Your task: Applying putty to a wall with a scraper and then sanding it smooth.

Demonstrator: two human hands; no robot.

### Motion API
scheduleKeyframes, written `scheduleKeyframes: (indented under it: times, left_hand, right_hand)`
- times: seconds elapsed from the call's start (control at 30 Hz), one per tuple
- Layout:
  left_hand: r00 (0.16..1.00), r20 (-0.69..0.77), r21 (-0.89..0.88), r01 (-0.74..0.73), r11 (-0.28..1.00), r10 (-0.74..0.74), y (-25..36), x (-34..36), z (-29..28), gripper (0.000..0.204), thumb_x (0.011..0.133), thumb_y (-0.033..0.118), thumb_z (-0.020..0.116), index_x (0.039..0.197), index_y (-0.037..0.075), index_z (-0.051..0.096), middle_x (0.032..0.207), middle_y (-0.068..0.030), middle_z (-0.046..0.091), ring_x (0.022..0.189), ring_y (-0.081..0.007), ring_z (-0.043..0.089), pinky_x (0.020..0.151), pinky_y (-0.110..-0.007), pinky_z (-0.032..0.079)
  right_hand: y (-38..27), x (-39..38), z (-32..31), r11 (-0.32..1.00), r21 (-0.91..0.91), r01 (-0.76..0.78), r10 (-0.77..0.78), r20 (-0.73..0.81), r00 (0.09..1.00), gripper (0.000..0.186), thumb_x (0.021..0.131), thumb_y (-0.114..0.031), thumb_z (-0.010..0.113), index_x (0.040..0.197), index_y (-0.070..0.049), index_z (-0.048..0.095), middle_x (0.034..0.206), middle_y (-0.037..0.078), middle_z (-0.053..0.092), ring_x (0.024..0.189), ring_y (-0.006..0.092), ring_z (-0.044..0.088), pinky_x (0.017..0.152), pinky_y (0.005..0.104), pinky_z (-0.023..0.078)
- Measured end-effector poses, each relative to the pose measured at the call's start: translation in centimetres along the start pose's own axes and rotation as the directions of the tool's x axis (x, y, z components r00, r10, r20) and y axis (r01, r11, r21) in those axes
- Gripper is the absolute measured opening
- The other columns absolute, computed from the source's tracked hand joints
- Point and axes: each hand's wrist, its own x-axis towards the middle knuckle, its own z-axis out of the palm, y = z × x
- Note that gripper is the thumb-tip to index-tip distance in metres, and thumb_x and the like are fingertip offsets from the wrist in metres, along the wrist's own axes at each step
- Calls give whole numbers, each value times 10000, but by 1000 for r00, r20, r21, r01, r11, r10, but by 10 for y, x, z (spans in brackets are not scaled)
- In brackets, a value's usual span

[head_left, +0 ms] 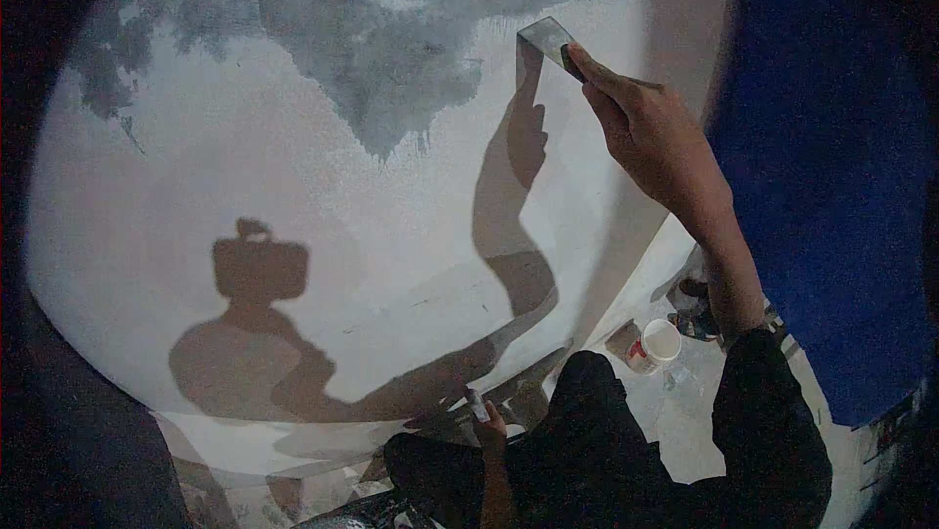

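My right hand [670, 143] is raised at the upper right, its fingers wrapped round a putty knife [546, 37]. The wide flat blade reaches the white wall [391, 221], close to the lower edge of a rough grey patch [352, 65]. Whether the whole blade edge touches the wall, I cannot tell. Low in the middle, near my knee, my left hand [494, 431] is closed on a small pale flat tool [477, 404]. Its kind is too small to make out.
A white bucket [642, 353] stands on the floor right of my knees, with dark objects [693, 304] beyond it. A deep blue surface [822, 187] rises along the right. My shadow [245, 353] falls across the wall. Clutter lies along the wall's foot.
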Motion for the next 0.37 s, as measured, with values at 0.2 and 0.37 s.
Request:
scheduleKeyframes:
  times: [0.2,0.37]
  left_hand:
    - [884,-405,-8,253,968,-234,20,11,28,534,947,356,594,1325,-4,483,1264,-244,543,1115,-380,561,890,-468,465]
    - [685,-222,654,-424,627,694,-94,47,26,852,830,517,693,1484,146,294,1315,-232,519,1127,-372,565,967,-525,431]
  right_hand:
    - [2,1,-1,1000,0,0,0,27,1000,399,975,-200,466,1368,-132,490,925,218,669,823,407,648,728,507,520]
    - [-10,3,-6,1000,-15,-4,5,66,998,408,977,-213,470,1375,-123,483,911,219,671,824,394,658,757,502,521]
